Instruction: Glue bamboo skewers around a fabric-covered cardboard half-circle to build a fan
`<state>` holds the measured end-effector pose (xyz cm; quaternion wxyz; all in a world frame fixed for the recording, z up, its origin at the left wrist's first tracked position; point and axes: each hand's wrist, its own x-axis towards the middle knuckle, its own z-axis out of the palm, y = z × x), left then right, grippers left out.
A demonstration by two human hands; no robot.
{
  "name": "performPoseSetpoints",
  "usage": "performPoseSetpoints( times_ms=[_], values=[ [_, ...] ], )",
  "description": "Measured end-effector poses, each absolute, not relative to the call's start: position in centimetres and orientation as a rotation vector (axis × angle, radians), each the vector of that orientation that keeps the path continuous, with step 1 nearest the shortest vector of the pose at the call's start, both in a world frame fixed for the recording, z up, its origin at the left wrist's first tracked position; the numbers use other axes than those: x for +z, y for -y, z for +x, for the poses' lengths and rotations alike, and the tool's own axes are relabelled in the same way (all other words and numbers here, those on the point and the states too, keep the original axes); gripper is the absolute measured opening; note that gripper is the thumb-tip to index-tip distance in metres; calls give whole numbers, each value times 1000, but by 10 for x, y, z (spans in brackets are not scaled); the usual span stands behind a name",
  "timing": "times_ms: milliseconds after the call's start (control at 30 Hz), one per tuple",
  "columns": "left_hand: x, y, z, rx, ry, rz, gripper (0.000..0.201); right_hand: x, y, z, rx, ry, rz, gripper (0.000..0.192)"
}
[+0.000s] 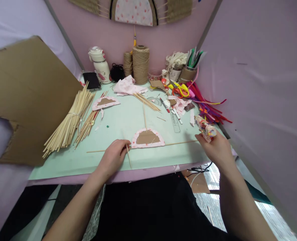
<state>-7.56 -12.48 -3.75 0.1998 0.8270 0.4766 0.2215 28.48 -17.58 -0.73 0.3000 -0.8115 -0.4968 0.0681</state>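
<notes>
The left hand is grasping with its fingertips a short stick, which leans from 11 toward 5 o'clock. The right hand is closed around a patterned tool; its kind I cannot tell with certainty.

Between the 2 hands, the half-round piece lies flat on the counter. Its long axis goes almost from 9 to 3 o'clock; the arch points to 12, and the straight edge faces the person at 6.

By my judgement, the work is partly done. The pink cloth is already folded over the whole rim, while the cardboard in the middle is bare. Thin side sticks stand out at 9 and 3 o'clock, and a top stick reaches to 12. The short stick seems not yet fixed; whether the others are fixed, I cannot tell.

Farther, at 10 o'clock, the 2nd half-round piece also has its cloth rim, but no sticks standing out. Beyond its left side lies a bundle of sticks.
</notes>
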Motion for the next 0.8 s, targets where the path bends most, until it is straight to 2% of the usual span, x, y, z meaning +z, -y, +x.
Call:
performPoseSetpoints(
  times_ms=[200,467,667,800],
  values=[
    [-35,129,-80,612,-1350,2282,17,-1,179,264,343,1331,-2131,38],
    [-28,132,-87,694,-1412,2241,19,14,192,266,376,1210,-2094,38],
    [-11,140,-108,935,-1622,2149,23,44,221,286,145,959,-2157,40],
    [-9,151,-110,1018,-1690,2143,20,37,226,291,187,984,-2090,36]
  ],
)
